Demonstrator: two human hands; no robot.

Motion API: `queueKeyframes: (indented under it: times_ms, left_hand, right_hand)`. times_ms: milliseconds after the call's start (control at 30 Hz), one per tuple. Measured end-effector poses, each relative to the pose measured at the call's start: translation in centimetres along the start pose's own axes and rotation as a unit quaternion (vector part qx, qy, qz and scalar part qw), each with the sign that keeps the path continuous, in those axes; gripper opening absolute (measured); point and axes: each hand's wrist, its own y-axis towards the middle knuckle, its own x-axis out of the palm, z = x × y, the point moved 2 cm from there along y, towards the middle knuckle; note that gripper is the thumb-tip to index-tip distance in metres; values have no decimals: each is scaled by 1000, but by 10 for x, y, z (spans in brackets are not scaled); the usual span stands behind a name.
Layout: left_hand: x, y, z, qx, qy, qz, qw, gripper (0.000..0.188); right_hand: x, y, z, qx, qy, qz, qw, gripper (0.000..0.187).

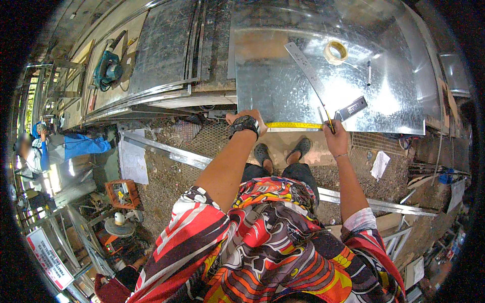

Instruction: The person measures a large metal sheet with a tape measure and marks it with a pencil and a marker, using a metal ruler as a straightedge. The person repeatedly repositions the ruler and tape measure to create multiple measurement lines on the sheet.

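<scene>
A yellow tape measure blade (295, 125) lies stretched along the near edge of a shiny metal sheet (262, 96). At the sheet's near left corner my left hand (248, 121), with a black watch on the wrist, is closed on the tape's left end. My right hand (336, 137) is closed at the tape's other end, pinching a thin, pencil-like marking tool (329, 117) that points up over the sheet. Just beyond it lie a long metal ruler (305, 68), set at a slant, and a dark rectangular block (350, 107).
A roll of tape (335, 52) and a marker (369, 73) lie farther back on the sheet. To the left, a green power tool (107, 69) rests on the bench. Metal bars (172, 151) cross the gravel floor by my feet. Another person (60, 149) is at far left.
</scene>
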Motion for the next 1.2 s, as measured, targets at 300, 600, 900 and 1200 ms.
queueKeyframes:
  times_ms: [300,600,900,1200]
  left_hand:
    - [18,22,-6,5,-33,-5,999,39]
    - [7,10,-2,-19,-22,1,1000,38]
    - [-3,-2,2,-19,-15,-7,1000,38]
    - [-7,-13,2,-30,-26,11,999,36]
  right_hand:
    - [7,3,10,-9,15,32,999,21]
    - [-11,-8,-12,77,38,86,993,32]
    - [55,-24,-113,103,331,-129,929,25]
    - [94,-25,-108,3,190,-143,971,18]
